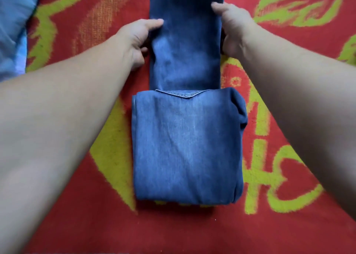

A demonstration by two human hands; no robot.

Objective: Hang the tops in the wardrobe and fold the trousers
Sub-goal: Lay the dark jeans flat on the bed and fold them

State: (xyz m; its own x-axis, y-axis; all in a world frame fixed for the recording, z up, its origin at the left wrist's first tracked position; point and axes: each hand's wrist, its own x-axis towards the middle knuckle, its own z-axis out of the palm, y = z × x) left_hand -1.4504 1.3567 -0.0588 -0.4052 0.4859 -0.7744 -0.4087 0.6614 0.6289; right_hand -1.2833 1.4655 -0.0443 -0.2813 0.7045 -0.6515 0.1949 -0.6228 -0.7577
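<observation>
My left hand (136, 40) grips the left edge of the long blue denim trousers (185, 57), thumb on top and fingers curled under the cloth. My right hand (234, 28) grips the opposite edge in the same way. Between my hands the narrow leg part lies flat; nearer to my body the wider part is folded into a thick rectangle. Under all is a red blanket with yellow-green pattern (86, 225). Far left of my left hand lies a light blue cloth (13, 22)
</observation>
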